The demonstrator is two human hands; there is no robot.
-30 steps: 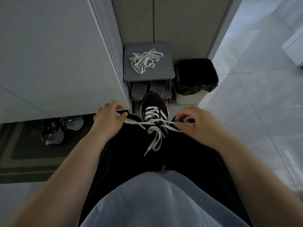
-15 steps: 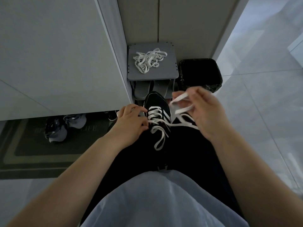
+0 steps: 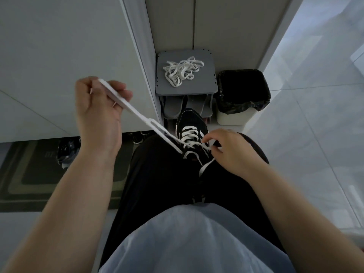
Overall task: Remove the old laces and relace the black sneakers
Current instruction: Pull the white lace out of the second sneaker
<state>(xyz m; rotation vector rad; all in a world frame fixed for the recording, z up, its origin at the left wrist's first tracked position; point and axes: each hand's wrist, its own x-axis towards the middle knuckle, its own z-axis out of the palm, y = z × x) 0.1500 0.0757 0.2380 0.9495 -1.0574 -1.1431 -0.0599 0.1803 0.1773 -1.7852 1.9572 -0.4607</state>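
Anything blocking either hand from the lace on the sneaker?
Nothing visible. The left hand grips the white lace, stretched taut up and left from the black sneaker. The right hand pinches it at the sneaker's upper eyelets. No object lies between.

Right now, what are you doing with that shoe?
A person is putting a white lace into a black sneaker by their knees. The left hand holds the lace stretched tight, up and off to the left. The right hand pinches the lace at the shoe's top holes. The lower rows are already crossed. A heap of loose laces lies on the grey stool behind.
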